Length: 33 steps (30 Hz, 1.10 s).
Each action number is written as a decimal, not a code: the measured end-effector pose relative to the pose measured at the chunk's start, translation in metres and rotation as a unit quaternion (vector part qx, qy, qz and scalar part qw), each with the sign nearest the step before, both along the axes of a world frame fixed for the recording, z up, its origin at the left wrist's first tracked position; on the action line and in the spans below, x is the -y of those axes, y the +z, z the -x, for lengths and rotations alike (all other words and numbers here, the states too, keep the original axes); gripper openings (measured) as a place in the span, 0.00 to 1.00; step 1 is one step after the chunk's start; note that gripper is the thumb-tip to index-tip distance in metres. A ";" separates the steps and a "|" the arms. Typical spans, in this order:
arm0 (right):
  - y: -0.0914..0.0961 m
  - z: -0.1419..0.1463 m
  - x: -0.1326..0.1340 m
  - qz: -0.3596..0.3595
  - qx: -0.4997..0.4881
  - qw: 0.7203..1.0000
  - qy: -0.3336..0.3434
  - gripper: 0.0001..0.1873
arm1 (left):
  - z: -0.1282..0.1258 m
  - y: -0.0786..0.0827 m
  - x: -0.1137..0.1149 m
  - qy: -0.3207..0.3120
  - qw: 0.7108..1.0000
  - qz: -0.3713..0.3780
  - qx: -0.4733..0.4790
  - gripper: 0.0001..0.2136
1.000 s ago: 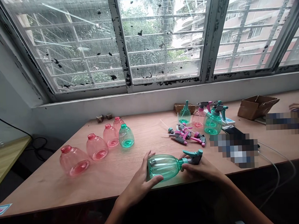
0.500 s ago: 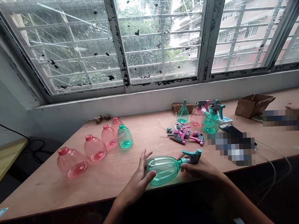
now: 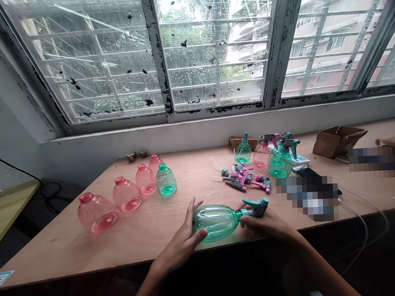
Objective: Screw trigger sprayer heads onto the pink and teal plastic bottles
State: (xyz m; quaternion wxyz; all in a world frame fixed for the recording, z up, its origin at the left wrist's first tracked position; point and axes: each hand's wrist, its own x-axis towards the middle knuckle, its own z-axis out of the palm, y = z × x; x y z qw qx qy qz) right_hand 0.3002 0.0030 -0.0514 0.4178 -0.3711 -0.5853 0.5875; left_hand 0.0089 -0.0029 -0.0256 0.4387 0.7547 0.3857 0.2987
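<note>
A green spray bottle (image 3: 217, 222) lies on its side in the air above the table's front edge, its base to the left. My left hand (image 3: 183, 238) cups the base end, with the thumb in front and the fingers behind, fairly straight. Around the neck and spray head (image 3: 257, 206), my right hand (image 3: 268, 223) is closed; some of its fingers are hidden. The teal trigger points up and left. Beyond the bottle lies a heap of pink and black spray heads (image 3: 243, 177).
Several pink bottles without heads (image 3: 97, 213) and a green one (image 3: 166, 180) stand on the left. Finished-looking spray bottles (image 3: 280, 162) stand at the back right, near a phone (image 3: 311, 175), cables (image 3: 362, 219) and an open cardboard box (image 3: 337, 141). Another person's hand (image 3: 390, 141) shows far right.
My hands and the green spray bottle keep nearly the same pose. The view has shifted slightly. At far right, the other person's hand shows more clearly.
</note>
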 end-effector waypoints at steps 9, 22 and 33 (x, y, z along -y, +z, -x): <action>0.004 0.000 0.000 0.004 -0.001 1.000 -0.022 0.23 | -0.001 0.003 0.001 0.005 1.000 0.006 -0.024 0.45; 0.008 0.001 0.004 0.008 0.018 1.000 -0.006 0.25 | 0.001 0.008 0.000 0.001 0.999 0.036 0.017 0.32; 0.008 0.002 0.004 0.022 0.020 0.999 -0.019 0.26 | 0.002 -0.002 0.000 -0.020 0.999 -0.029 -0.020 0.52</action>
